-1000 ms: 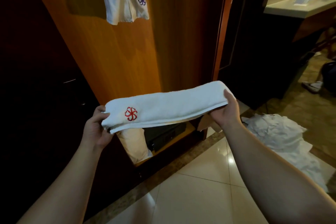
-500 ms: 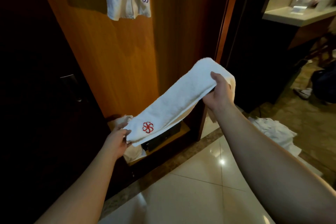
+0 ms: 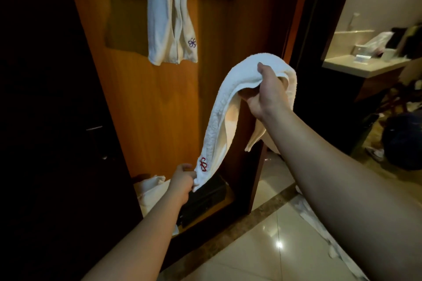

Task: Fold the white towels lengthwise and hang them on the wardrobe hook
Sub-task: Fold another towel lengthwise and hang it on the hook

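Two bare hands hold one folded white towel [image 3: 230, 100] in front of the open wardrobe [image 3: 146, 107]. The right hand [image 3: 266, 91] is raised at the towel's upper end, thumb lying over the top of the cloth and the other fingers curled underneath it, so the towel drapes over that hand and a short tail hangs down behind the wrist. From there the long folded band runs down and to the left to the left hand [image 3: 182, 178], which pinches the lower end just beside a red embroidered logo [image 3: 202, 164] (its fingertips are tucked behind the cloth, so exactly how they lie cannot be told). The towel hangs slack between the two hands, clear of the wooden panel behind it. Higher on that panel a second white towel [image 3: 169, 18], marked with a purple logo [image 3: 192, 42], hangs doubled from a hook at the top edge of the view. Low in the wardrobe sits a dark box [image 3: 205, 198] with pale cloth [image 3: 150, 191] beside it on the shelf. More white linen [image 3: 319, 223] lies on the glossy tiled floor [image 3: 262, 255] at the right, and a light countertop [image 3: 365, 65] with small items stands further off.
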Motion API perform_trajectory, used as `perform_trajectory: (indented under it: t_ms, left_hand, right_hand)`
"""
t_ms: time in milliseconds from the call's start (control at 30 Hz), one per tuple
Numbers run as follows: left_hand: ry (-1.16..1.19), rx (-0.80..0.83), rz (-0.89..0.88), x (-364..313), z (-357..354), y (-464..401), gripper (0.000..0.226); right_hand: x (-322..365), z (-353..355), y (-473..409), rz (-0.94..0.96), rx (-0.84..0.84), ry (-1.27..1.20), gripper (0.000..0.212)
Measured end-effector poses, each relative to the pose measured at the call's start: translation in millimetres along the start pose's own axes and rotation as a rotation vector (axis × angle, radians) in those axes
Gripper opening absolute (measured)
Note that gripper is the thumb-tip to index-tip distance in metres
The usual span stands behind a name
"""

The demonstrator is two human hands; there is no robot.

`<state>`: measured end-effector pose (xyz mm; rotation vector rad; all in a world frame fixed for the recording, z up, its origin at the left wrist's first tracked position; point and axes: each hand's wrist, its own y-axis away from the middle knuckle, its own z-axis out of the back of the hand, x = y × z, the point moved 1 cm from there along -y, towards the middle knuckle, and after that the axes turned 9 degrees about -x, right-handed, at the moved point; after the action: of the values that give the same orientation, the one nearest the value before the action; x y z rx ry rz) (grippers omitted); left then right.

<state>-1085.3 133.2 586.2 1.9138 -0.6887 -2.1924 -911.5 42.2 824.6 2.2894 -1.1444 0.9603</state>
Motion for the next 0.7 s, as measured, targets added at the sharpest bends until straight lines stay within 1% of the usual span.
perform_trajectory:
  t_ms: [100,167,233,300,333,400,467,533,567,633,700]
  left_hand:
    - [-0.020,0.030,-0.066,-27.3,-12.6,4.1,0.035]
    - [-0.085,0.049,-0.144,-49.2,-19.4,9.6,0.032]
    - [-0.167,0.044,-0.282,-74.9,-24.7,14.4,0.029]
    - [-0.206,-0.032,-0.439,-107.0,-28.4,21.0,0.027]
    - [-0.181,-0.071,-0.503,-125.2,-29.8,24.2,0.029]
    - [-0.074,-0.071,-0.627,-163.2,-33.4,31.8,0.041]
    - [-0.010,-0.032,-0.769,-204.0,-40.3,42.2,0.068]
    - [-0.025,-0.066,-0.880,-245.1,-53.1,49.5,0.093]
    - [-0.052,-0.107,-0.916,-266.1,-62.3,49.1,0.100]
    - [-0.087,-0.177,-0.954,-300.9,-78.2,46.9,0.100]
    - [-0.058,-0.257,-0.973,-328.7,-93.8,41.0,0.083]
  right_hand:
    - [20.1,-25.1,-8.4,0.074,0.076,0.056,0.003]
    - [32.1,-41.9,-15.0,0.112,0.132,0.107,0.004]
    - [42.8,-58.3,-21.6,0.148,0.174,0.147,0.006]
    - [52.4,-73.1,-31.4,0.181,0.202,0.173,0.006]
    - [56.8,-80.4,-37.1,0.193,0.216,0.185,0.007]
    - [63.8,-95.1,-50.9,0.212,0.244,0.206,0.007]
    - [67.5,-109.8,-67.8,0.222,0.272,0.226,0.008]
    - [68.4,-124.0,-84.6,0.238,0.302,0.257,0.010]
    - [68.7,-132.3,-94.6,0.251,0.318,0.280,0.011]
    - [67.8,-146.4,-108.0,0.285,0.348,0.336,0.012]
    - [71.2,-161.4,-123.0,0.296,0.401,0.335,0.013]
